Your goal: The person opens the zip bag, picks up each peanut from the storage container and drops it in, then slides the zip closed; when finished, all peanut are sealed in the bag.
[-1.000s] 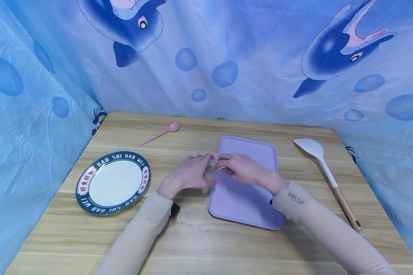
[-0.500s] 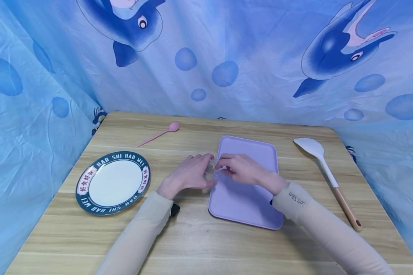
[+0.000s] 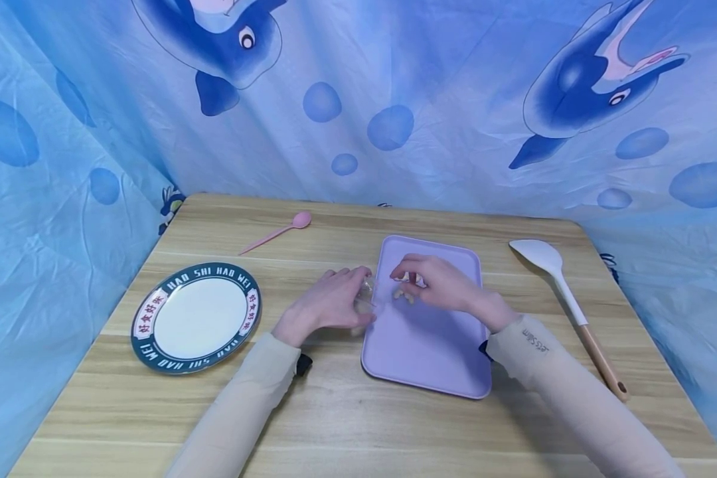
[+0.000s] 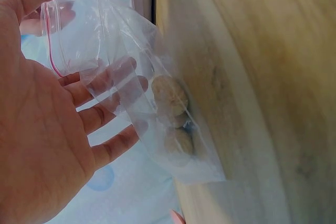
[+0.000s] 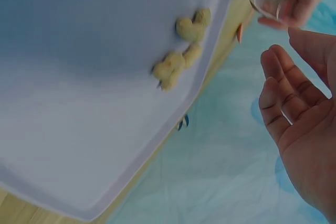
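Note:
My left hand (image 3: 331,302) grips a clear plastic zip bag (image 3: 366,295) at the left edge of the lilac tray (image 3: 427,352). In the left wrist view, the bag (image 4: 123,77) shows a red zip line and hangs with several round brown lumps (image 4: 170,95) inside near the bottom. Over the tray's upper part is my right hand (image 3: 442,285), its fingers loosely bent, with nothing seen between them in the right wrist view. Beneath its fingertips, several pale yellow knobbly pieces (image 5: 181,51) lie on the tray, close to its rim.
To the left stands a white plate with a dark green lettered rim (image 3: 196,362). A pink spoon (image 3: 277,232) lies behind it. On the right rests a white ladle-like spoon with a wooden handle (image 3: 567,295). A blue dolphin-print curtain (image 3: 358,86) borders the wooden table (image 3: 334,425).
My right hand has drawn away from the bag's mouth, moving right over the tray. The pale pieces on the tray now show under it. My left hand and the bag stay in place.

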Demonstrator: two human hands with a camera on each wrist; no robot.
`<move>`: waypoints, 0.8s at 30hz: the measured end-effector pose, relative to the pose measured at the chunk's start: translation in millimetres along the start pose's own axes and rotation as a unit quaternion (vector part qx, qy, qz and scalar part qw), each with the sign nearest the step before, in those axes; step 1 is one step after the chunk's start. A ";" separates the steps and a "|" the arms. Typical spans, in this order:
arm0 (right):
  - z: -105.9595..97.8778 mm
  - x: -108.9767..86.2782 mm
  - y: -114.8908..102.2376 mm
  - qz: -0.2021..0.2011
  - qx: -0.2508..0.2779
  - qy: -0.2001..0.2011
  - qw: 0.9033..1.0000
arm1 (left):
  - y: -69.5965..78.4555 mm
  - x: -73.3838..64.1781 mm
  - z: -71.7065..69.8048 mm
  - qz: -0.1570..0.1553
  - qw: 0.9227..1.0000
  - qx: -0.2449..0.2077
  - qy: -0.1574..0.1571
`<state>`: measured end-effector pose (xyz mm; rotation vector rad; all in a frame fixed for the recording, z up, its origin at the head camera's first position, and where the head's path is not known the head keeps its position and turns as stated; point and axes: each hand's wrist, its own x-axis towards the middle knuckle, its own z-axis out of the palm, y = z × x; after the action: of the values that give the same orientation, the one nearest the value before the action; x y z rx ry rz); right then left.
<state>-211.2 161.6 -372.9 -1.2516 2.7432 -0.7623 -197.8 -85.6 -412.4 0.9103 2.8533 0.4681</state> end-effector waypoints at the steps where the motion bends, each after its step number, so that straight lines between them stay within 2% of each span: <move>1: -2.5 -1.2 1.9 0.004 0.007 0.003 1.000 | 0.2 0.1 -0.1 0.000 1.000 0.001 0.000; 9: -14.2 -9.4 21.9 0.033 0.012 0.024 0.999 | 2.1 -1.0 -1.5 -0.002 1.000 0.001 -0.002; 19: -9.0 -11.6 49.8 0.071 0.023 0.014 0.997 | 1.2 -1.7 -0.4 -0.002 1.000 -0.003 0.000; 24: -3.3 -9.5 61.7 0.060 0.012 0.008 0.998 | 1.6 -1.8 -0.8 -0.003 1.000 -0.003 -0.002</move>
<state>-248.8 204.2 -399.1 -1.0684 2.7831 -0.7962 -195.7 -85.6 -411.0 0.9011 2.8489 0.4730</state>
